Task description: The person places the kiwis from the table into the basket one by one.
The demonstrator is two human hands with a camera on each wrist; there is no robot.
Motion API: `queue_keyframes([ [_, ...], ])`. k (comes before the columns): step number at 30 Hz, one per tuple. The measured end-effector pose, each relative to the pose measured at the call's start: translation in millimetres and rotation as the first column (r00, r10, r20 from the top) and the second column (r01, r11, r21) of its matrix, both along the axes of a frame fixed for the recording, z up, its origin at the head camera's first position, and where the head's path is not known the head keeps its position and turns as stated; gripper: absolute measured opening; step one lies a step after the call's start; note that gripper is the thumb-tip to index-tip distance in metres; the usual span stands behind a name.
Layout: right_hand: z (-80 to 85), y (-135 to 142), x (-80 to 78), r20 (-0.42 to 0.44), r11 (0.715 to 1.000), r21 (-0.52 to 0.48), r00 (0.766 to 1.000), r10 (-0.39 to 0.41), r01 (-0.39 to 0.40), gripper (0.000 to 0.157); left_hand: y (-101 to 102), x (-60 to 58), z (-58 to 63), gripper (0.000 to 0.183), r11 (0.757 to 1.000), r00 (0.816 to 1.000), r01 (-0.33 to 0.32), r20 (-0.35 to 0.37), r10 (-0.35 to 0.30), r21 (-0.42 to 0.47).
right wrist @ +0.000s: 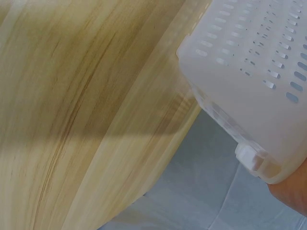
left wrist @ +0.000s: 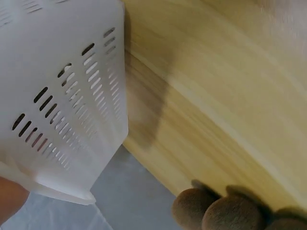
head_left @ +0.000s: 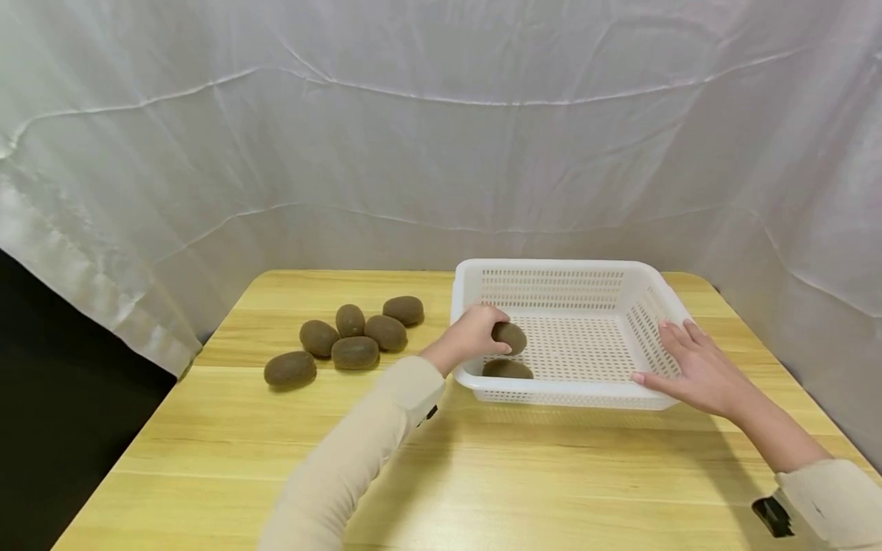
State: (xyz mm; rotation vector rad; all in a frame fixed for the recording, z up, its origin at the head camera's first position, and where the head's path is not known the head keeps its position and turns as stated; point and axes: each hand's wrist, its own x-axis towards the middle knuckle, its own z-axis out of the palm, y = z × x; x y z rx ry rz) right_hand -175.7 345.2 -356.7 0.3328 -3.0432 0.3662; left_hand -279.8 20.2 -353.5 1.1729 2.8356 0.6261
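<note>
Six brown, oval, fuzzy-skinned kiwifruits [head_left: 354, 353] are spread over the left part of a pale yellow, wood-grained table [head_left: 551, 474]; five are bunched closely together, and one is set just beside the bunch, at its near left. To their right, a white, rectangular plastic basket [head_left: 565, 265] with slotted walls is stood on the table. Inside its left end, a seventh brown oval kiwifruit [head_left: 511, 338] is pinched by the left hand [head_left: 475, 333], the thumb and fingers being closed about its left side; whether its underside is touching the basket floor cannot be told. Just in front of it, another kiwifruit [head_left: 507, 370] is partly hidden by the front rim. By the right hand [head_left: 703, 369], nothing is gripped: its fingers are extended and laid at the basket's right rim, with the thumb stretched along the near corner. Both forearms are covered by cream-coloured sleeves [head_left: 365, 444]. Behind the table, a greyish-white, creased fabric curtain [head_left: 482, 168] is hung.
</note>
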Motion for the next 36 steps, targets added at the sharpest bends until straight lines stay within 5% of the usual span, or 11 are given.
queue_keyframes([
  [6,-0.3,-0.4,0.4,-0.002,1.0,-0.007,1.0,0.003,-0.003,0.097,9.5,0.7,0.0,0.016,0.983,0.999,-0.033,0.001,0.033,-0.182],
  [12,0.6,-2.1,0.2,0.001,1.0,-0.004,1.0,0.002,-0.002,0.097,11.3,4.5,1.0,0.025,0.974,0.999,-0.048,-0.012,0.047,-0.221],
  [21,1.4,-1.4,0.7,0.002,1.0,0.011,1.0,-0.001,0.001,0.096,-6.6,12.4,5.2,0.038,0.997,0.997,-0.073,-0.012,0.073,0.038],
  [28,0.2,-0.4,0.5,0.006,1.0,0.014,1.0,-0.003,0.003,0.096,-27.5,22.0,6.2,0.038,0.971,0.993,-0.08,-0.066,0.097,0.224],
  [36,-0.4,0.2,-0.4,-0.006,1.0,0.012,1.0,0.001,-0.001,0.095,-46.4,27.4,0.5,0.037,0.947,0.99,-0.063,-0.1,0.099,0.316],
])
